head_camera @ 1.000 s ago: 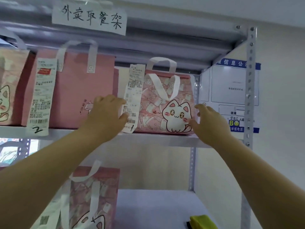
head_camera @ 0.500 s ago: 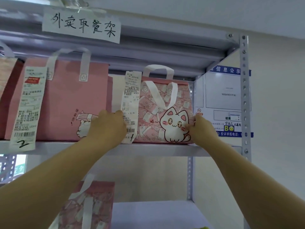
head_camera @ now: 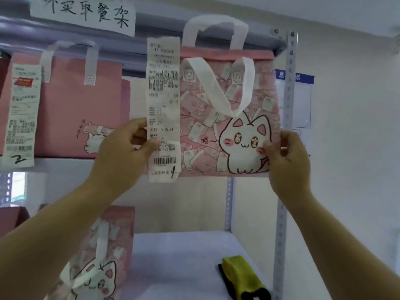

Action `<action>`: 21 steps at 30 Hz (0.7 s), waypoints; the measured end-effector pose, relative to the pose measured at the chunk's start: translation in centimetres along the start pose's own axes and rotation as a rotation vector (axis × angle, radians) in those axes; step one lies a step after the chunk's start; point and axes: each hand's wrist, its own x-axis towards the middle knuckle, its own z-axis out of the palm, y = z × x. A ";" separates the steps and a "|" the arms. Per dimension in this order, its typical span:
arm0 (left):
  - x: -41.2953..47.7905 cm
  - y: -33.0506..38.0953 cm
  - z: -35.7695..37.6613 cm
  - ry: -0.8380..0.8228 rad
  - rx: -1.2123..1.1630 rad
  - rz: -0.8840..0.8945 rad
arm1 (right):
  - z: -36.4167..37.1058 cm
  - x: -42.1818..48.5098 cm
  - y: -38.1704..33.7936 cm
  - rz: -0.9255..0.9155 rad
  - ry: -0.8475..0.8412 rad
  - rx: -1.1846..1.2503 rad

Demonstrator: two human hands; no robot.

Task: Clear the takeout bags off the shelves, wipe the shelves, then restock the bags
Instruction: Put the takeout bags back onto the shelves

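Ok so we've got the cat-print takeout bag (head_camera: 207,118) clamped between both hands. The left hand (head_camera: 123,152) is curled round its lower left edge, thumb right next to the long receipt (head_camera: 163,94) hanging down that side. The right hand (head_camera: 287,161) pinches the lower right edge beside the cat's cheek. The bag sits dead centre between the two grips, upright, with its wide side running left to right, so neither hand is nearer than the other. Its bottom edge hangs below the front lip of the upper shelf (head_camera: 65,164), so it looks like it's already clear of the board and on our side.

Pretty sure the next bit is just pulling it toward us and down. The back handle pokes up close to the top beam, so watch for snags.

A plain pink bag (head_camera: 71,109) stands on that shelf to the left. The lower shelf (head_camera: 177,252) has another cat bag (head_camera: 104,245) on the left and a yellow-green cloth (head_camera: 240,276) on the right. A steel post (head_camera: 289,94) runs just right of our bag.
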 end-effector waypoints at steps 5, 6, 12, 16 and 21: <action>-4.9 2.5 -1.6 -0.027 -0.072 -0.039 | -4.4 -3.6 -0.6 -0.034 -0.012 0.107; -6.0 2.9 -1.8 -0.040 -0.081 -0.055 | -5.1 -4.5 -0.6 -0.031 -0.033 0.111; -12.5 3.4 -3.1 -0.134 -0.166 -0.175 | -8.6 -10.2 0.3 0.062 -0.211 0.105; -16.3 2.2 -3.4 -0.212 -0.059 -0.273 | -9.6 -14.1 1.8 0.170 -0.402 0.068; -20.1 0.1 -2.4 -0.258 0.112 -0.384 | -9.0 -17.8 4.6 0.337 -0.603 -0.111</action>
